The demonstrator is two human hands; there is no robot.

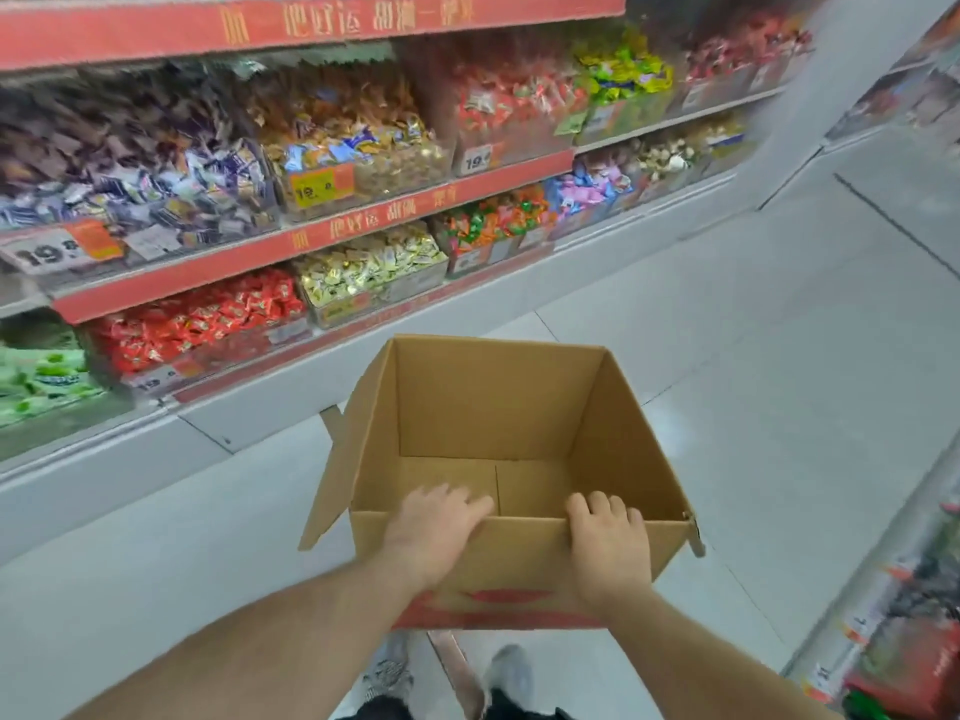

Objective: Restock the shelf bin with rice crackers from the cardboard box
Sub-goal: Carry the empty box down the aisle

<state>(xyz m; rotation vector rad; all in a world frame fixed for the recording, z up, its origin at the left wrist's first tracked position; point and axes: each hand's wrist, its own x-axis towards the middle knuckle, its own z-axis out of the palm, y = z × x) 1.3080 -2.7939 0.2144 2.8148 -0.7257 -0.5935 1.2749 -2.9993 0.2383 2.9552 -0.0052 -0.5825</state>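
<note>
At the near rim of the cardboard box (bare inside), I see my left hand and right hand hooked over it, shelf bins up-left.

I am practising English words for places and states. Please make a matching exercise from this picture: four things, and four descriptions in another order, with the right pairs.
Things:
1. cardboard box
2. left hand
3. right hand
4. red sweets bin

Descriptions:
A. grips the box's near rim, right side
B. bottom shelf, beside the yellow sweets
C. open, nothing inside
D. lies over the near rim, left side

Pairs: 1-C, 2-D, 3-A, 4-B
</note>
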